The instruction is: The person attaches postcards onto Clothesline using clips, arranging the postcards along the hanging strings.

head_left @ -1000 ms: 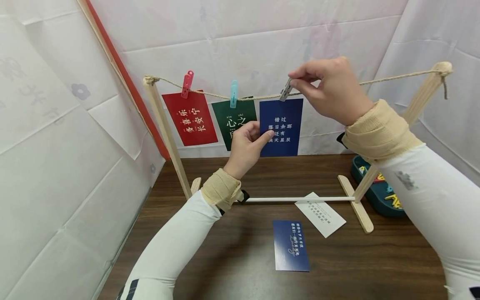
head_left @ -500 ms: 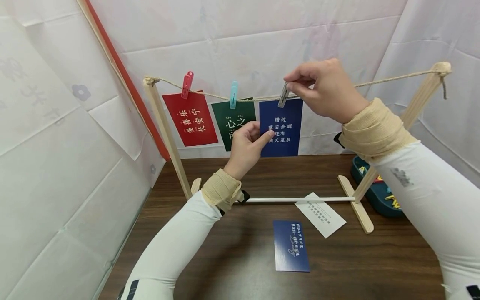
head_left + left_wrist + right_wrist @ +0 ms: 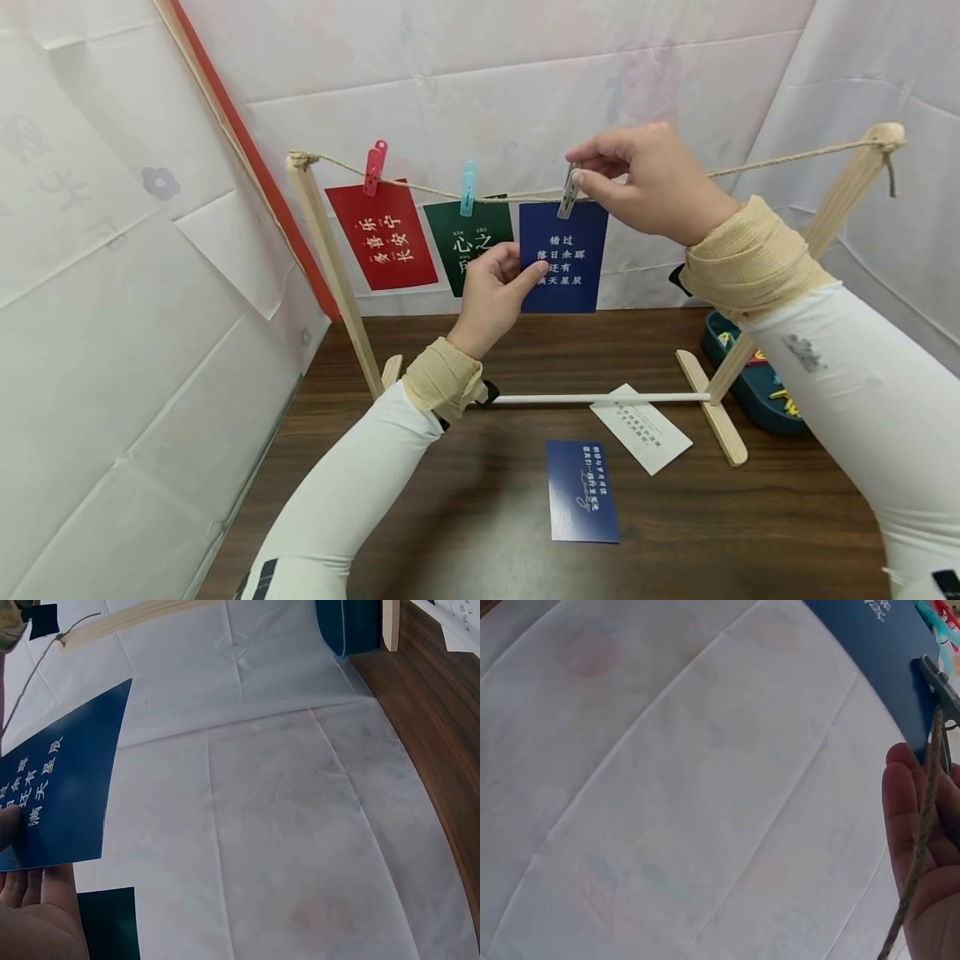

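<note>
My left hand pinches the left edge of a blue card with white writing, thumb in front and fingers behind. That card hangs upright against the twine. At its top edge, my right hand pinches a grey clothespin whose lower end overlaps the card and the twine. In the right wrist view the clothespin sits across the twine at the card's edge. To the left, a green card hangs from a light blue clothespin, partly hidden by my left hand. A red card hangs from a red clothespin.
The twine runs between two wooden posts joined by a white rod. A second blue card and a white card lie on the brown table. Behind my right arm stands a dark teal tray with colourful clothespins.
My right hand has shifted slightly left and down with the grey clothespin, which now stands more upright over the blue card's top edge. My left hand has stayed in place.
</note>
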Motion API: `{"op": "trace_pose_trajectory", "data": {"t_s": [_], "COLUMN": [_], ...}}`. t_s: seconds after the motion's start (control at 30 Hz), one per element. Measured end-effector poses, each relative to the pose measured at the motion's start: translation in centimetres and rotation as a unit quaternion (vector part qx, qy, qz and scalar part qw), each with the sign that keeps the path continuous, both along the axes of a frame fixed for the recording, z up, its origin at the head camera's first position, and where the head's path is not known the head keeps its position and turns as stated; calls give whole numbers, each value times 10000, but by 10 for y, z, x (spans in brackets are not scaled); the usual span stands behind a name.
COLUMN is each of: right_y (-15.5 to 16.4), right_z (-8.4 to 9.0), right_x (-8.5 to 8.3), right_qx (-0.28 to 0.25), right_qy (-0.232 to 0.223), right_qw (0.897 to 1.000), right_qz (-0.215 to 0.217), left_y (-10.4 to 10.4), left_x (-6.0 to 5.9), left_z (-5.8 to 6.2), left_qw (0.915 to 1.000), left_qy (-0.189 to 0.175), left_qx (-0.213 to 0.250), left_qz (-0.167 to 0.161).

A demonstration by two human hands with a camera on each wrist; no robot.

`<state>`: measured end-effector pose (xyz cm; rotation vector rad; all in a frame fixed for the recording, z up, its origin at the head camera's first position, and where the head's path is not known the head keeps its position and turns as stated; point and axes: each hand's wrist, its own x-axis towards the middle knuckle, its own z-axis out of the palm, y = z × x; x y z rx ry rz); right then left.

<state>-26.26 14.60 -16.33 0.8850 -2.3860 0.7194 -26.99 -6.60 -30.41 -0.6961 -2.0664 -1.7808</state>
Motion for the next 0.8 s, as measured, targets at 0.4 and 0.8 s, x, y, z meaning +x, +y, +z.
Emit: {"op": "trace_pose_trajectory", "data": {"t_s": [0.4, 0.8], "right_y": [0, 12], "right_z": [-4, -10], "right_x": [-2, 6], "right_qx": [-66, -438], "right_qy": [-162, 187], "right_qw": [9998, 9989], "right_qz": [-116, -54], "left_y": [-2, -6], "left_x": [1, 0], "left_z": [0, -6], "left_qw": [9999, 9999], "left_qy": [-97, -3], "left_qx": [75, -16], "left_qz": [-64, 101]}}
